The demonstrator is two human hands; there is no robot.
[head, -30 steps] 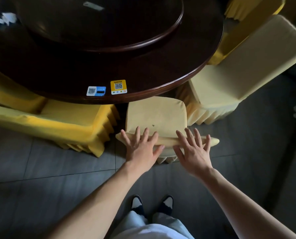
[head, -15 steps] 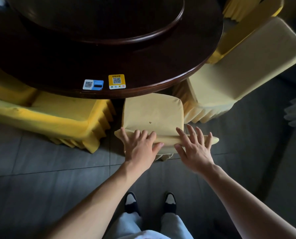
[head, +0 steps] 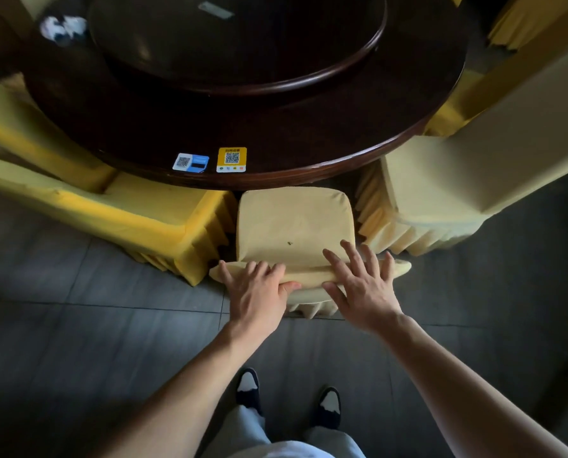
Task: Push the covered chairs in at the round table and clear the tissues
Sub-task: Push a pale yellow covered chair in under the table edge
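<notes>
A pale yellow covered chair (head: 292,219) stands in front of me, the front of its seat just under the rim of the dark round table (head: 342,160). My left hand (head: 259,292) holds the top of the chair's backrest, fingers curled over it and thumb on the near side. My right hand (head: 362,285) rests on the same top edge with straight, spread fingers. Crumpled white tissues (head: 63,28) lie on the table at the far left.
A brighter yellow covered chair (head: 127,209) stands close on the left and a pale covered chair (head: 441,193) on the right, both against the middle chair. A round turntable (head: 243,44) sits on the table, with two QR stickers (head: 210,160) near the rim. My feet are on the grey tiled floor.
The chair has slid a little further toward the table under both hands. My left fingers have curled over the backrest. The tissues are back in view.
</notes>
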